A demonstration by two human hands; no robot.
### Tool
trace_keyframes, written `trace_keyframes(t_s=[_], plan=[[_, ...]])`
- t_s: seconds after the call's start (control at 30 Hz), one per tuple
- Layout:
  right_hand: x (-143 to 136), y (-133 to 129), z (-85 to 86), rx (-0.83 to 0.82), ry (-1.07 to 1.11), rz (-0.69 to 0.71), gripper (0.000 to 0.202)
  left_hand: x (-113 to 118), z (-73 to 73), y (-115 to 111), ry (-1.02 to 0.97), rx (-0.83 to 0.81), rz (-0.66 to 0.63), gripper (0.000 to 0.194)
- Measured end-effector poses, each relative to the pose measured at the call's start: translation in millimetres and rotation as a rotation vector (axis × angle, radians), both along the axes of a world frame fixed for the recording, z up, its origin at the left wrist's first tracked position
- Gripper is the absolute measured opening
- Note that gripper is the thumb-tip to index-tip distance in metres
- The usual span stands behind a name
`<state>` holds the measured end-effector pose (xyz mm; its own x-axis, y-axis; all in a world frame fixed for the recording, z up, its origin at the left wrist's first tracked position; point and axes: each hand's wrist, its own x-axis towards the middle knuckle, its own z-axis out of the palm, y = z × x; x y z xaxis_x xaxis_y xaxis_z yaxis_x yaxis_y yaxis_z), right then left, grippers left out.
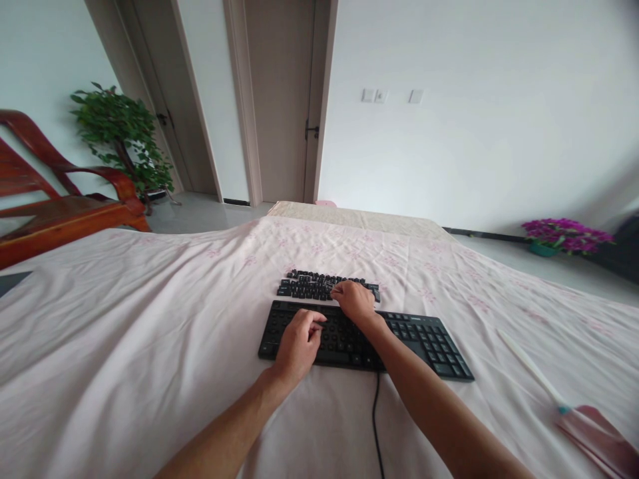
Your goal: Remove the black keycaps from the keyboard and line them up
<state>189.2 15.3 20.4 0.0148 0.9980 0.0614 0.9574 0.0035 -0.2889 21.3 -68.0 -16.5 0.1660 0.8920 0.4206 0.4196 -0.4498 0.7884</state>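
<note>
A black computer keyboard lies on the cloth, and many of its main keys are off, leaving bare round key seats. Behind it, loose black keycaps are laid out in rows. My left hand rests over the keyboard's left part, fingers curled and thumb close to the index finger; anything between them is too small to make out. Reaching across the keyboard, my right hand has its fingertips pinched together at a keycap in the middle of the loose rows. The fingers partly hide that keycap.
A pink-patterned cloth with folds covers the surface. The keyboard's cable runs toward me. At right lies a pink fly swatter with a white handle. A wooden chair stands at left, and purple flowers stand on the floor.
</note>
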Motion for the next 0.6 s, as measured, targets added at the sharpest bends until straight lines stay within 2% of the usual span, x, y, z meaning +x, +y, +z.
trace_keyframes(t_s=[0.6], plan=[[0.5,-1.4,-2.3,-0.004,-0.004,-0.008,0.024,-0.8,1.3,0.3,0.008,0.009,-0.008,0.031]])
